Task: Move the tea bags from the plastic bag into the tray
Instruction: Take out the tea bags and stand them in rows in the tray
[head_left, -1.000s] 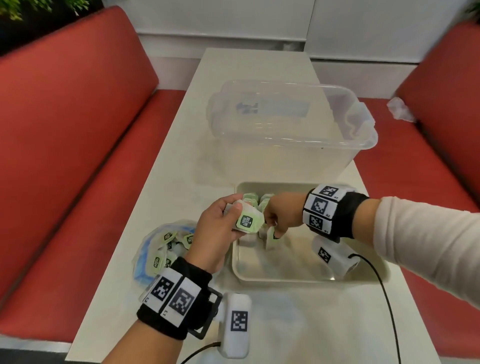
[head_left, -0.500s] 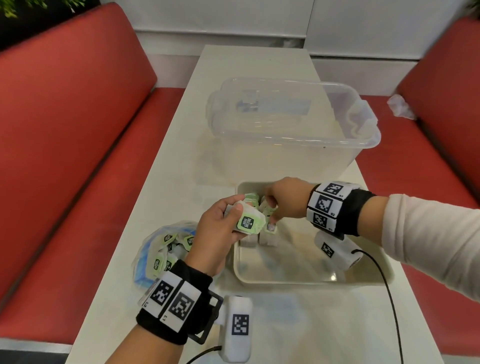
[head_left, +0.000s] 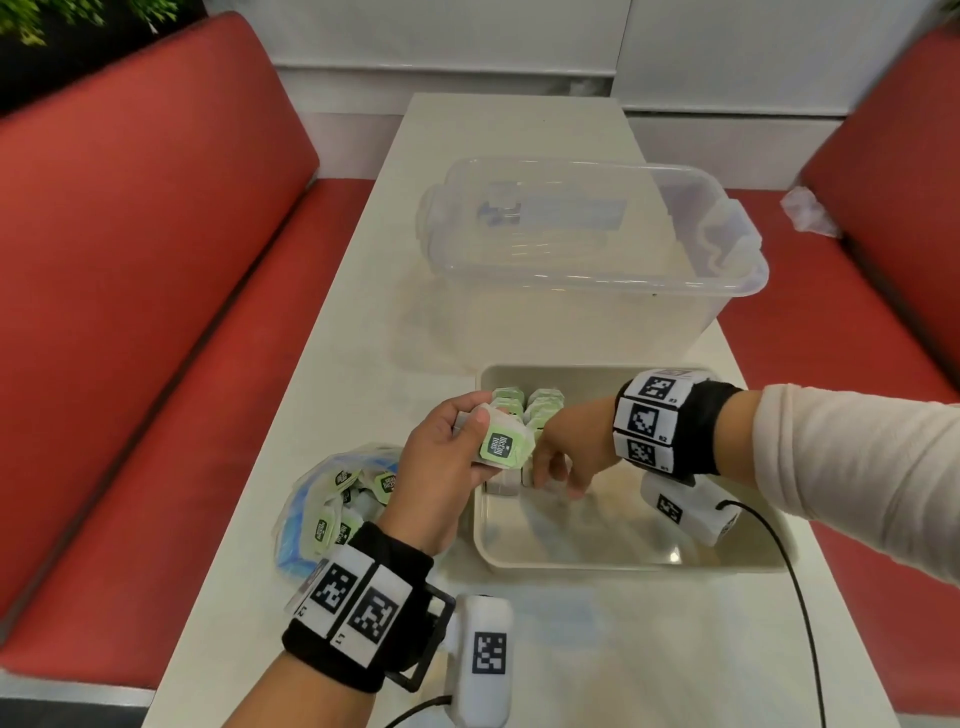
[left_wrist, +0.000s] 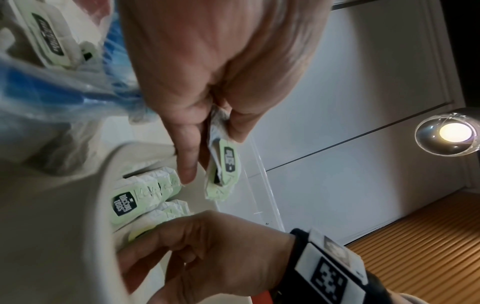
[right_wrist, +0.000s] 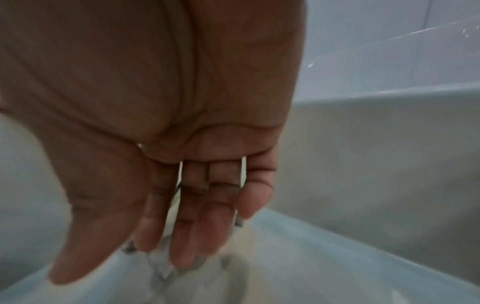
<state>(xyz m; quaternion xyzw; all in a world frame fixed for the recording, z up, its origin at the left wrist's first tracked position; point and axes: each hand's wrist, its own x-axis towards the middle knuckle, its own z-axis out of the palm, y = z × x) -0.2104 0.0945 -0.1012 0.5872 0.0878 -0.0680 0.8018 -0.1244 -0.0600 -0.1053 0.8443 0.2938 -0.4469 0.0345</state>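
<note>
My left hand (head_left: 470, 441) hovers over the tray's left rim and grips a small stack of green-labelled tea bags (head_left: 501, 447); in the left wrist view thumb and fingers (left_wrist: 187, 156) pinch that stack (left_wrist: 224, 166). My right hand (head_left: 561, 475) reaches down into the beige tray (head_left: 623, 564), its straight fingers (right_wrist: 182, 236) touching the near end of the rows of tea bags (head_left: 524, 405) standing at the tray's far left corner. It holds nothing. The clear plastic bag (head_left: 332, 499) lies left of the tray with several tea bags inside.
A large clear plastic bin (head_left: 587, 234) stands just behind the tray on the narrow white table (head_left: 363, 338). Red benches (head_left: 130, 260) flank the table on both sides. A cable (head_left: 800, 597) trails from my right wrist camera across the tray's near right corner.
My right hand has drawn back from the far rows toward the near end of the tea bags, and its fingers have straightened. My left hand has kept its stack in place.
</note>
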